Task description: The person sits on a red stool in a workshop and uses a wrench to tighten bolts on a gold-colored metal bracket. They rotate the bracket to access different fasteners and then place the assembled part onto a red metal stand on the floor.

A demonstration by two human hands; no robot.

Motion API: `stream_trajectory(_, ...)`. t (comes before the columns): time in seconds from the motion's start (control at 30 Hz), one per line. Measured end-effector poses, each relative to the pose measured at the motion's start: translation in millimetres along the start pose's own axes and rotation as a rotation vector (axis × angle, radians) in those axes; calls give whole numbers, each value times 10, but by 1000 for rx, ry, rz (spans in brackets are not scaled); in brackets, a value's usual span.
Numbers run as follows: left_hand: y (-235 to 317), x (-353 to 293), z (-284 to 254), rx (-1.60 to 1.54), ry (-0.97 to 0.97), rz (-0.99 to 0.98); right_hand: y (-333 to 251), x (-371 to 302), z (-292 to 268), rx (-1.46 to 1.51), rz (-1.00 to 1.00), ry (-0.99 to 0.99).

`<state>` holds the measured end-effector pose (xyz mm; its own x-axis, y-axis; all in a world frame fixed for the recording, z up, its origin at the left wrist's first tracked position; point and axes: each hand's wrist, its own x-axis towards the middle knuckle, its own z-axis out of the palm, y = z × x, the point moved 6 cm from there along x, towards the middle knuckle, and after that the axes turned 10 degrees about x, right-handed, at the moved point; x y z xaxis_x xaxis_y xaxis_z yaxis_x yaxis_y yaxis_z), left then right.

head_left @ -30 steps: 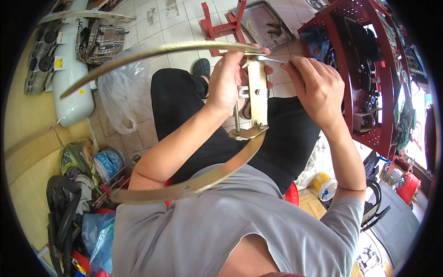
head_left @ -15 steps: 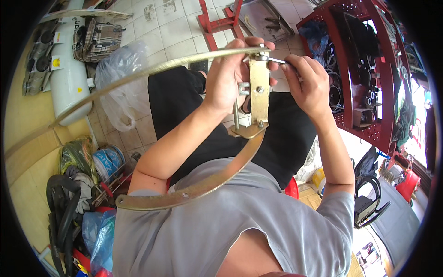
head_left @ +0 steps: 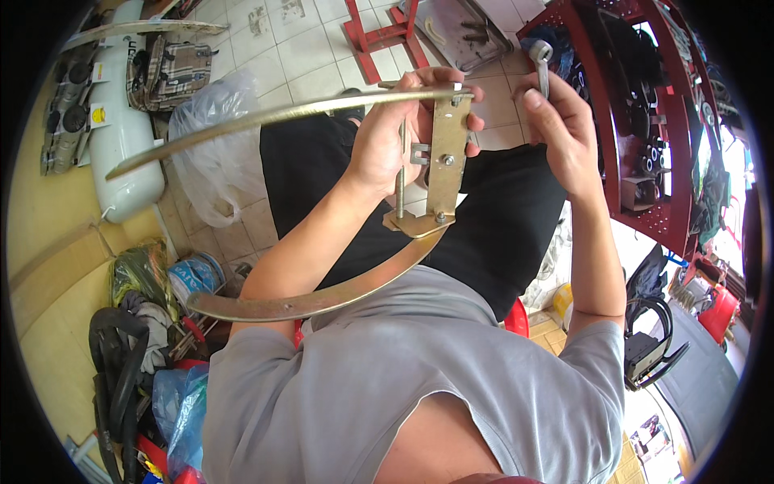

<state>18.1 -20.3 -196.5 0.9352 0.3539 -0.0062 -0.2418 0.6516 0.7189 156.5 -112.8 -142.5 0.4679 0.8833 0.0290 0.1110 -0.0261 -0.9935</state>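
My left hand (head_left: 379, 149) is wrapped around the upper part of a brass-coloured metal bracket (head_left: 448, 141), its fingertips showing past the right edge. Two long curved arms run leftward from the bracket: an upper arm (head_left: 274, 117) and a lower arm (head_left: 314, 305). A threaded rod (head_left: 401, 177) stands beside the plate, and a bolt (head_left: 448, 160) sits at its middle. Up and to the right, my right hand (head_left: 566, 133) is closed on a small wrench (head_left: 543, 77). The wrench's ring end points up, apart from the bracket.
A red metal stand (head_left: 379, 48) and a grey tray (head_left: 459, 32) lie on the tiled floor ahead. On the right rises a red perforated shelf (head_left: 677, 121) with parts. A white cylinder (head_left: 121, 137), plastic bag (head_left: 210, 145) and black tubing (head_left: 113, 363) are at left.
My right hand has lifted the wrench off the bracket's top bolt and moved right, turning the ring end up. The bracket has shifted slightly left, and its lower arm sits higher.
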Motion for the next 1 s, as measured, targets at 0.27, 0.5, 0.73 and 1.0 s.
stream_trajectory(0.27,158,106,-280,522,-18,165,253,-69,273,347,475,-67)
stream_trajectory(0.5,669,295,-159,1249,-6,739,140,7,723,658,290,-87)
stream_trajectory(0.73,1026,215,157,1503,-21,1084,-6,45,724,635,111,-141)
stream_trajectory(1.0,875,210,126,1492,-9,1018,-11,36,656,489,91,-79)
